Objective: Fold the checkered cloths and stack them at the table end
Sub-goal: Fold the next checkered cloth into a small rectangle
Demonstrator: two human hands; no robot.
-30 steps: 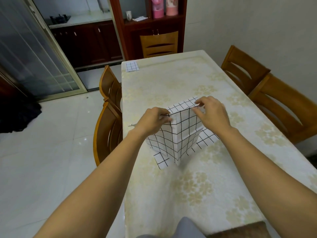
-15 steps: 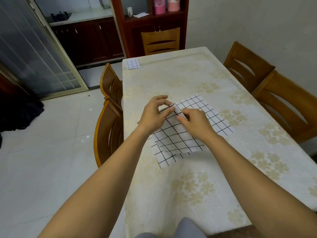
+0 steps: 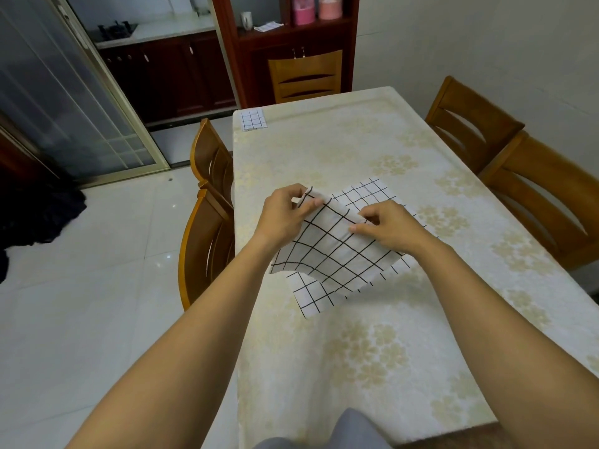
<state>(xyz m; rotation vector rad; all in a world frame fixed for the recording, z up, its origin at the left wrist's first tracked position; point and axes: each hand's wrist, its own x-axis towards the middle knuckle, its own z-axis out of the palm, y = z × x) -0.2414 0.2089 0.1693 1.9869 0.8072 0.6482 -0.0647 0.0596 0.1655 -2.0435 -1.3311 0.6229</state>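
Note:
A white cloth with a black grid is lifted off the table in front of me, hanging slack between my hands. My left hand pinches its far left corner. My right hand pinches the upper edge further right. Under it another checkered cloth lies flat on the table, its near corner showing below the raised one. A small folded checkered cloth sits at the far left corner of the table.
The long table has a pale floral cover. Wooden chairs stand at its left, right and far end. A dark cabinet with shelves is behind, and a glass sliding door is at left.
The cloth I held up high a second ago came down near the table. My hands then spread apart along its top edge, raising it slightly over the flat cloth.

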